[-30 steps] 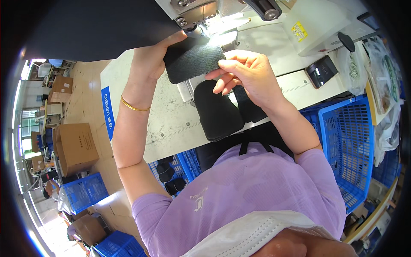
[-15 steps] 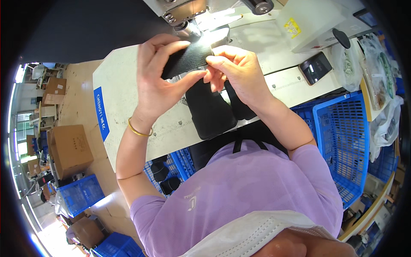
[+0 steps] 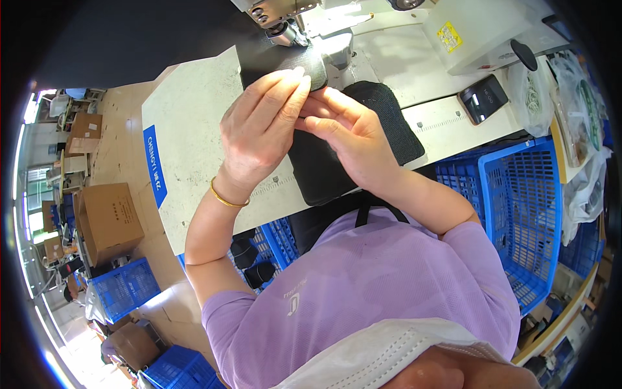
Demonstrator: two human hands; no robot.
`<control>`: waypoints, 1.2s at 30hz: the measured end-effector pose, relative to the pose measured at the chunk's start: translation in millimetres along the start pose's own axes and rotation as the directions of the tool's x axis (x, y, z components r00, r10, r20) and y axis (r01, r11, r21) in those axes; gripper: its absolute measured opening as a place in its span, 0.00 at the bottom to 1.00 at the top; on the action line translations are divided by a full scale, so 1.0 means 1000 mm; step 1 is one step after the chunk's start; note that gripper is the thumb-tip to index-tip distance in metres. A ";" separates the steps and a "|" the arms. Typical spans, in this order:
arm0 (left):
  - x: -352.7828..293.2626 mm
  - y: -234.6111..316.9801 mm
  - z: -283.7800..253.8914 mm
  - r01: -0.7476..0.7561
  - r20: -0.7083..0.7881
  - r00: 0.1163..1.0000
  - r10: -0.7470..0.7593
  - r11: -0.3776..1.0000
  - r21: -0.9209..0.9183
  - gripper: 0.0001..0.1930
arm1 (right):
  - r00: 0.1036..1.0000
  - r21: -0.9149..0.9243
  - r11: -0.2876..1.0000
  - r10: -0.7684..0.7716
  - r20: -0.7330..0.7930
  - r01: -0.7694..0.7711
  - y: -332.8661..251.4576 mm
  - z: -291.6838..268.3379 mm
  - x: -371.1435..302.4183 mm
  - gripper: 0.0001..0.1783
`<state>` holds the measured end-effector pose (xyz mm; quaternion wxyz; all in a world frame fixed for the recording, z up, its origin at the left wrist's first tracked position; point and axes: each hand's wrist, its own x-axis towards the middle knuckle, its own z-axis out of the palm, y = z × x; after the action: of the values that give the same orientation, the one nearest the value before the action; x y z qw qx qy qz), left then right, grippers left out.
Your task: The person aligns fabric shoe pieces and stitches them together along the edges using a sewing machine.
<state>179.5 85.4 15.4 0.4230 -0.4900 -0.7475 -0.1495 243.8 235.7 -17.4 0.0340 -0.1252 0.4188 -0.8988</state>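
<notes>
A black fabric piece [image 3: 315, 65] lies at the sewing machine's foot [image 3: 289, 32], brightly lit there. My left hand [image 3: 260, 123] has its fingers pressed together at the fabric's near edge, its thumb hidden. My right hand [image 3: 355, 133] meets it from the right, thumb and fingers closed at the same edge; the fingertips are partly hidden. Below my hands a longer black fabric part [image 3: 321, 172] stretches toward me over the table edge. Beside it, a rounded black textured piece [image 3: 389, 120] rests on the table, under and right of my right hand.
The pale worktable [image 3: 188, 110] carries a phone [image 3: 483, 99] on the right. Beyond it hangs a clear plastic bag [image 3: 528, 97]. A blue crate [image 3: 523, 220] stands at my right, and another blue basket [image 3: 280, 240] sits below the table. Cardboard boxes [image 3: 110, 220] stand on the left.
My left hand has moved down and right, its fingers coming together near my right hand. The fabric has turned at the machine's foot, and a rounded black piece now shows on the right.
</notes>
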 end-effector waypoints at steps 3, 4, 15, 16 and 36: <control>-0.003 0.000 -0.001 -0.028 0.019 0.999 0.027 0.999 0.045 0.18 | 1.000 0.094 0.996 0.011 0.009 -0.011 0.003 0.006 -0.002 0.22; -0.003 0.000 -0.002 -0.026 0.018 1.000 0.026 0.999 0.043 0.18 | 1.000 0.093 0.996 0.012 0.008 -0.013 0.004 0.006 -0.001 0.22; 0.004 -0.016 0.008 -0.070 0.037 0.997 0.066 0.989 0.127 0.17 | 0.998 0.096 0.993 -0.066 0.010 0.065 0.007 0.006 0.023 0.26; 0.004 -0.016 0.009 -0.071 0.037 0.997 0.067 0.989 0.127 0.17 | 0.998 0.097 0.993 -0.068 0.010 0.066 0.007 0.006 0.023 0.26; 0.019 -0.006 0.012 0.054 0.085 0.994 -0.066 0.989 0.135 0.15 | 0.999 0.107 0.994 0.002 -0.047 0.003 -0.002 0.007 0.023 0.29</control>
<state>165.6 101.6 24.7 0.4160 -0.4444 -0.7883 -0.0901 223.9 228.2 -7.1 0.0306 -0.1022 0.3707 -0.9226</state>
